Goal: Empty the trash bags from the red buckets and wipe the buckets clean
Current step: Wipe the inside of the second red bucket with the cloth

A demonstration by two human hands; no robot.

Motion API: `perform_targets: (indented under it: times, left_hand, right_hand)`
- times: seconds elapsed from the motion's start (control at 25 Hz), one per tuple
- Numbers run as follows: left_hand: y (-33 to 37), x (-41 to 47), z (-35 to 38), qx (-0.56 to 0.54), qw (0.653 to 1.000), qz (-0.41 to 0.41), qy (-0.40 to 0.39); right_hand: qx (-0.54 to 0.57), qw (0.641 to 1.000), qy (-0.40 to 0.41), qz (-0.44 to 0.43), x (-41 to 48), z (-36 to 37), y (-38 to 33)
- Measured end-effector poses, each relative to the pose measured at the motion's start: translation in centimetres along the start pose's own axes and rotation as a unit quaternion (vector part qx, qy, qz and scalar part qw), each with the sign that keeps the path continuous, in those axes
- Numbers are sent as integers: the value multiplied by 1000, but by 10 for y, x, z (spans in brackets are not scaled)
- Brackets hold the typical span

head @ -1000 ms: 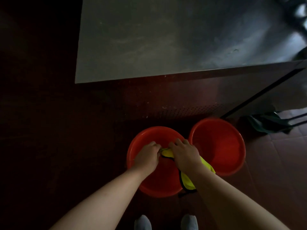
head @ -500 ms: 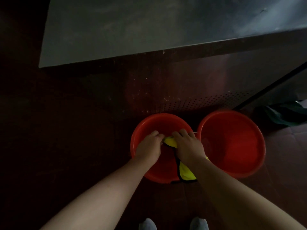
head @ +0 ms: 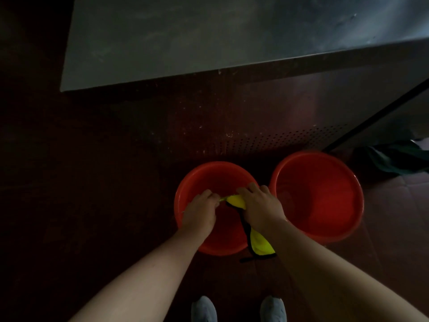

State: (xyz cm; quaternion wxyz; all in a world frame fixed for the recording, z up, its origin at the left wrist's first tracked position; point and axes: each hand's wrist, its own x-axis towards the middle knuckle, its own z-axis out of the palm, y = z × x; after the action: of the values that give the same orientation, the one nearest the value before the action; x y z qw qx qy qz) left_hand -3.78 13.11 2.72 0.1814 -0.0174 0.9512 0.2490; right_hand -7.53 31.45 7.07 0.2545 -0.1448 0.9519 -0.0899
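A grey steel worktop point(head: 209, 31) is spanning the far side. Its perforated front panel point(head: 278, 138) is showing pale specks. Reddish floor tiles point(head: 394, 205) are lying at right. Grey shoes point(head: 204, 309) are standing nearest.

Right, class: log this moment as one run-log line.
left hand: grips cloth | right hand: grips cloth | cloth: over left bucket | right bucket: beside, untouched | step: likely wiping left bucket

Smooth red plastic, soft cloth, dull metal.
The left bucket point(head: 183, 194) and right bucket point(head: 320, 194) are smooth red plastic with a faint sheen. The yellow cloth point(head: 260, 246) bunched in my left hand point(head: 199, 212) and right hand point(head: 260, 208) looks soft and matt, edged in black. The counter top point(head: 185, 38) is dull, smeared metal; its front panel point(head: 290, 138) is perforated sheet. The floor point(head: 394, 205) is matt tile.
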Motion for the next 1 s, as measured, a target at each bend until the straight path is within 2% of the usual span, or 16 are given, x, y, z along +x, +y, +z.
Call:
perform_targets:
  times: [0.12, 0.2, 0.28, 0.32, 0.4, 0.52, 0.6, 0.84, 1.0]
  left_hand:
    - [4, -22, -3, -8, 998, -9, -58]
    - [14, -37, -7, 12, 986, -22, -166]
    - [28, -49, -7, 86, 952, -52, -289]
    - [37, -53, -6, 133, 937, -53, -318]
    - [61, -56, -5, 191, 935, -37, -295]
    - [109, -48, -12, 193, 967, 8, -169]
    - [148, -38, -12, 186, 972, 46, -136]
    - [232, 13, 17, 167, 981, 52, -85]
    - [279, 45, 63, 49, 990, 19, -130]
  right_hand:
    - [-1, 1000, 0, 9, -13, 2, 8]
    - [-15, 1000, -1, 12, -25, 0, 14]
    - [-30, 999, -4, 11, -39, -9, 22]
    - [-34, 999, -4, 12, -47, -15, 28]
    - [-40, 999, -2, 24, -66, -29, 44]
    - [-56, 997, 6, 55, -89, -50, 75]
    - [-41, 996, 5, 83, -102, -63, 107]
    - [-29, 991, -3, 129, -104, -77, 226]
    - [-7, 991, -27, 127, -92, -72, 301]
